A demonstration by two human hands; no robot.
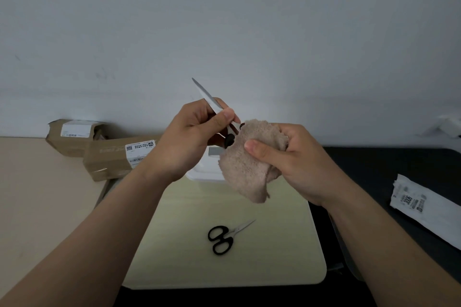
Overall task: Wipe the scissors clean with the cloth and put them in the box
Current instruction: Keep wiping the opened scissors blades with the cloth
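Observation:
My left hand (189, 139) pinches the blades of a pair of scissors (209, 98), tips pointing up and to the left. Their black handles (229, 141) poke into a beige fluffy cloth (249, 164) that my right hand (287, 157) grips around them. A white box (207, 169) stands on the table just behind and below both hands, mostly hidden by them. A second pair of black-handled scissors (224, 238) lies shut on the pale yellow-green mat (274, 244) near me.
Two brown cardboard parcels (112, 157) lie at the back left on the beige table (37, 194). A white printed plastic bag (421, 207) rests on the dark surface (374, 169) to the right. A grey wall rises behind.

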